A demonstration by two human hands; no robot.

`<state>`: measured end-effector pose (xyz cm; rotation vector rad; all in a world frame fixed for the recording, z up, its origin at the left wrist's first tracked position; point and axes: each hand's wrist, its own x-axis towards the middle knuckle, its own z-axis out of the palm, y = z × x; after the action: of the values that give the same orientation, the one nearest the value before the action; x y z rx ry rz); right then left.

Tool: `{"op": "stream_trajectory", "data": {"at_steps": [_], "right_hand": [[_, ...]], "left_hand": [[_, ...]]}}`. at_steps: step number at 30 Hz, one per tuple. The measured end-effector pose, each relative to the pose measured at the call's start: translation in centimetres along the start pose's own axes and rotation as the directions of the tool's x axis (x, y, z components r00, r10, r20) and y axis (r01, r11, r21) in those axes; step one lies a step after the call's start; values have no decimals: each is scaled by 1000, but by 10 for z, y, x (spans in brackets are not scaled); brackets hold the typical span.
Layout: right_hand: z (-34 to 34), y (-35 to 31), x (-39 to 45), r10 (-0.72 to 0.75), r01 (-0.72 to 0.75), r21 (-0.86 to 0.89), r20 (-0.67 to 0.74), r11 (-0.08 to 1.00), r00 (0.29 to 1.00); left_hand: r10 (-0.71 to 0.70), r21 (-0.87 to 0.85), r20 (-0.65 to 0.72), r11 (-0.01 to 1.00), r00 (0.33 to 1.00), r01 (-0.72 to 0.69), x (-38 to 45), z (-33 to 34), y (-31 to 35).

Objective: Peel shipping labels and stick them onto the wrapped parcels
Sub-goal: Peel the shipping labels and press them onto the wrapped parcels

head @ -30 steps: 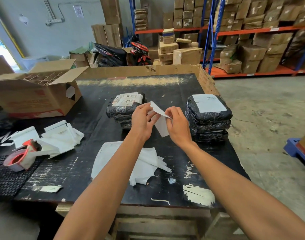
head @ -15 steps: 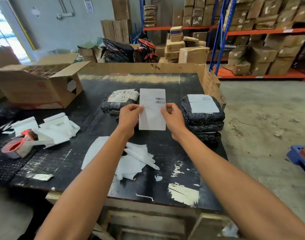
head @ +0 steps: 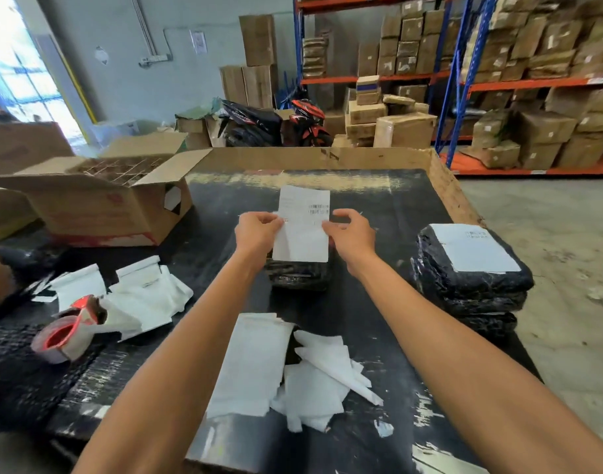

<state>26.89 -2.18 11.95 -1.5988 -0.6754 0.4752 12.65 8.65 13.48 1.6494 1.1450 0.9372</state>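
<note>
Since half a second ago we see the shipping label (head: 303, 227) carried forward and to the left, so it now hangs over the parcel stack (head: 298, 275) that sat left of it before. Label faces us, barcode up near its top right, its lower edge reaching down over the stack's top; whether it touches the wrap yet, we cannot tell. Our left hand (head: 257, 230) pinches the label's left edge with curled fingers, and the right hand (head: 353, 234) pinches the right edge (thumb and fingertips closed on the paper). Both forearms stretch out over the black bench (head: 389, 302).

Off to the right stands a second stack of black-wrapped parcels (head: 471, 289), its top one already wearing a white label. Nearer us, a heap of peeled backing sheets (head: 286, 367) lies on the bench between our arms. To the left we have a tape dispenser (head: 67, 331) with red on it, resting just beside more white sheets (head: 139, 295). Beyond those sits an open cardboard box (head: 98, 203), flaps up, and warehouse racks (head: 498, 80) loaded with cartons fill the far wall.
</note>
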Motion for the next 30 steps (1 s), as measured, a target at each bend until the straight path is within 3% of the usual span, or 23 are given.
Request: {"op": "stream_trajectory", "data": {"at_steps": [5,11,22,30], "right_hand": [[33,-6,30,84,-83,15,-70,996,994],[61,0,56,84,-112,-163,-169,980,982],[69,0,65,31,-72,-378,-113,923,993],[73,-1,64,-61,5,-568,-80,823,995]], "left_hand": [[20,110,2,994,1000,-20,41,-10,-2],[27,148,-6,989,1000,-26,81,-4,-15],[31,312,39,949,999,-42,106,4,-32],[93,406,39,909,995,-101,110,8,-40]]}}
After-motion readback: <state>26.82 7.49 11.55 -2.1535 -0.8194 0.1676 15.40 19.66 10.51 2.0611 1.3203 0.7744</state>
